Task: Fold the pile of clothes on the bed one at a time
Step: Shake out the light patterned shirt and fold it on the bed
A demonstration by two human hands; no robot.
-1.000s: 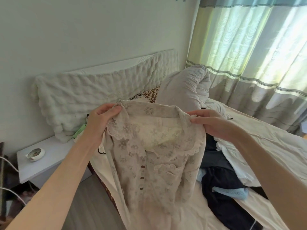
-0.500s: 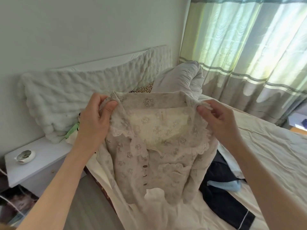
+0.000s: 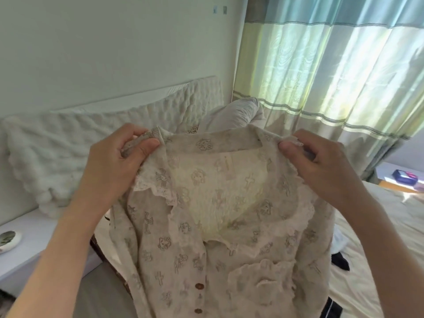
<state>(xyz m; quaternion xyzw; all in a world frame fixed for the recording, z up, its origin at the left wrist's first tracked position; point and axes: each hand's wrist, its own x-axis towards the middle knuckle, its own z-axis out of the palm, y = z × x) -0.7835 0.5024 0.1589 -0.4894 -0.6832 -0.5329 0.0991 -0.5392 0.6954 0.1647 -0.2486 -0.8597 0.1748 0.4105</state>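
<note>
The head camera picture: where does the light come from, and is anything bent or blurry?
Head view: daylight glows through the curtain and through the thin blouse held by the left hand and right hand; the wide lens bows the edges; the nightstand dish looks soft.

The blouse (image 3: 206,237) is thin, matt, semi-sheer cloth with embroidered motifs and lace-edged collar. Its buttons (image 3: 199,287) appear glossy brown. The headboard cushion (image 3: 57,157) is bumpy, plush fabric.

Looks like a home bedroom: a bed (image 3: 378,260) with a padded headboard (image 3: 114,138), a white nightstand (image 3: 34,244) beside it, and striped curtains (image 3: 321,76).
</note>
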